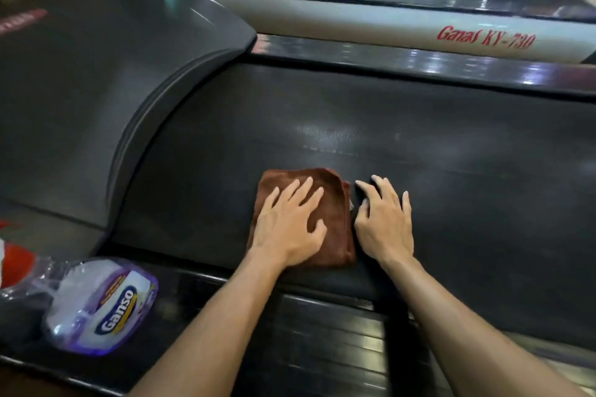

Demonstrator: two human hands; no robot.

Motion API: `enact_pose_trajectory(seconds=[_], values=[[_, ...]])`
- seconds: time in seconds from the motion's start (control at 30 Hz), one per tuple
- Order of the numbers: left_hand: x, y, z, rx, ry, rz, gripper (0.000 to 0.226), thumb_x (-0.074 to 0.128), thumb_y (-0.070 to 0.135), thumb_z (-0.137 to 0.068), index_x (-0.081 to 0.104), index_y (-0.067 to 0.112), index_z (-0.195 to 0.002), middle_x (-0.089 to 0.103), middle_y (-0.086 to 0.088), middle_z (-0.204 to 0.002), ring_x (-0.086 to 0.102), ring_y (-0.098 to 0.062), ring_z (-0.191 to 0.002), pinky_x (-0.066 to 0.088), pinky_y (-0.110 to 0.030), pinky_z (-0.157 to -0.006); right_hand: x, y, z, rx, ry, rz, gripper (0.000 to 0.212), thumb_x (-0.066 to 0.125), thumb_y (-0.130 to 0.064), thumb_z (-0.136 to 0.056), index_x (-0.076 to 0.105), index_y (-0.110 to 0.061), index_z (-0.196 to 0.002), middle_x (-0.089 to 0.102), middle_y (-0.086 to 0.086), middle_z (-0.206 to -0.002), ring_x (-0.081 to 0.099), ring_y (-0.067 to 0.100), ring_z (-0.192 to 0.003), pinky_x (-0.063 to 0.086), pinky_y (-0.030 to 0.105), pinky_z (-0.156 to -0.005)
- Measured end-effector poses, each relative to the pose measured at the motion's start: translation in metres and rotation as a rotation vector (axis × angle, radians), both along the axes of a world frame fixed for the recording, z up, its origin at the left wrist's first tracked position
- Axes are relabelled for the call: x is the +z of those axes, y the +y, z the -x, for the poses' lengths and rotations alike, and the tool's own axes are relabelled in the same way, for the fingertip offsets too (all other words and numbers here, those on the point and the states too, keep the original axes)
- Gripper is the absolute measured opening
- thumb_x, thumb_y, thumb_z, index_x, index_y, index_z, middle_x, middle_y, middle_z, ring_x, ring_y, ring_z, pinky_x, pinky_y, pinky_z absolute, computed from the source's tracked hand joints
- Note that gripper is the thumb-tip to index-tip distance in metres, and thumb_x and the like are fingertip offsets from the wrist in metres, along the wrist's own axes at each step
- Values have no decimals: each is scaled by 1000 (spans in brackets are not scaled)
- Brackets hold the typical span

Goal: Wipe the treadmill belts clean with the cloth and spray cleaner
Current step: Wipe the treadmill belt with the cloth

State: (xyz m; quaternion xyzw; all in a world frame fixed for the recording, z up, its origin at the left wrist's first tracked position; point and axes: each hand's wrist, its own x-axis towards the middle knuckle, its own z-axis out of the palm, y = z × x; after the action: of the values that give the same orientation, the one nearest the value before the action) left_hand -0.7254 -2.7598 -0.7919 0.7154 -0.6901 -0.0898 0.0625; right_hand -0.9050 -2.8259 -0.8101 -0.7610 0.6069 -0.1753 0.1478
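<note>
Brown cloth (335,219) under flat left hand (290,226) (right hand (383,222) spread on belt (451,171)).

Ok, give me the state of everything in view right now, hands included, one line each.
Brown cloth: folded, lying flat on the belt.
Left hand: open, fingers spread, pressing on the cloth.
Right hand: open, resting on the bare belt beside the cloth.
Treadmill belt: dark, with a sheen beyond the cloth.
Spray bottle: lying on its side on the near side rail, not held.
</note>
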Motion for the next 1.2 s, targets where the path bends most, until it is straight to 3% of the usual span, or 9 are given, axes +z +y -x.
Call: enact_pose_trajectory(seconds=[0.17,0.3,0.43,0.53,0.7,0.8,0.93,1.03,1.2], values=[[-8,-37,-67,170,-99,-40,67,30,53,-102,10,34,-163,0,9,-172,-1,-12,-157,0,-44,-127,-2,-1,-1,-3,25,23,47,40,-38,-108,44,-32,-154,28,-3,-167,12,13,-158,-5,43,-129],[-9,7,-66,392,-137,-68,71,19,55,-100,6,29,-164,-2,5,-172,-3,-17,-158,0,-49,-127,-8,-2,-3,-7,96,25,48,34,-37,-109,37,-34,-157,22,-1,-171,7,16,-160,-3,48,-129],[-8,23,-4,185,-144,-52,81,8,55,-89,3,26,-164,-4,1,-172,-4,-21,-158,0,-52,-126,-10,-2,-5,-9,119,47,49,34,-27,-108,36,-33,-157,23,0,-171,10,19,-160,1,50,-129],[-7,-26,-25,113,-116,-64,75,20,55,-97,4,24,-164,-3,1,-172,-4,-18,-158,-1,-50,-127,-11,-4,-2,-6,107,44,49,34,-27,-108,37,-34,-157,24,-2,-170,10,16,-159,0,47,-129],[-9,-38,-117,492,-108,-97,73,29,56,-103,8,23,-164,-1,0,-172,-2,-18,-158,0,-51,-127,-11,-4,-2,-8,102,52,48,35,-30,-108,37,-35,-156,24,-3,-170,10,16,-159,0,47,-129],[-13,-2,-89,570,-127,-70,73,27,54,-102,9,22,-164,3,-5,-172,1,-24,-158,1,-53,-126,-13,-4,-4,-12,119,61,49,36,-30,-108,37,-33,-156,25,-1,-170,11,19,-159,2,50,-129],[-15,13,-3,346,-129,23,75,15,55,-94,7,29,-164,2,-7,-172,0,-26,-158,-1,-53,-125,-15,-3,-6,-25,117,88,49,38,-29,-107,40,-32,-155,28,1,-168,15,21,-159,6,52,-129],[-12,-33,-26,235,-86,-37,72,16,56,-97,4,32,-164,-3,-2,-172,-4,-20,-158,-1,-49,-126,-17,-4,-4,-16,119,93,47,39,-29,-107,42,-32,-154,31,0,-167,17,20,-158,6,51,-129],[-12,-43,-133,619,-98,-66,70,28,57,-102,13,29,-164,3,-3,-172,0,-22,-158,1,-53,-126,-17,-4,-5,-33,114,101,48,41,-30,-106,43,-33,-154,32,-1,-167,19,20,-158,6,49,-129]])
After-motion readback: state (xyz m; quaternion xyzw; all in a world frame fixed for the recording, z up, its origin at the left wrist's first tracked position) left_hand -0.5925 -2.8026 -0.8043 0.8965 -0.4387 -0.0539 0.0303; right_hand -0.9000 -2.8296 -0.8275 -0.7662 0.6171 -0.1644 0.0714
